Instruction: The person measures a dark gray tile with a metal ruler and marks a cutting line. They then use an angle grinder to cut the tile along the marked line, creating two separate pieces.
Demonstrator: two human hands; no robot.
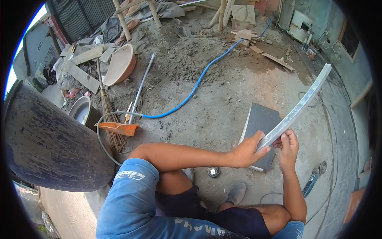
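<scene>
A long, silvery metal strip, like a light galvanised profile, slants up to the far right. My left hand is closed round its near end, thumb along the side. Close beside it, my right hand has its fingers curled against the strip's right edge, partly hidden behind it. Below both hands a dark grey tile with a pale edge lies on the ground. Right of my right forearm lies a teal and black power tool, seemingly an angle grinder. A small round black thing with a white square sits near my feet.
A large dark barrel stands at the left. Near it are a broom, an orange plastic piece, a bucket and a tilted basin. A blue hose crosses the ground before a sand heap.
</scene>
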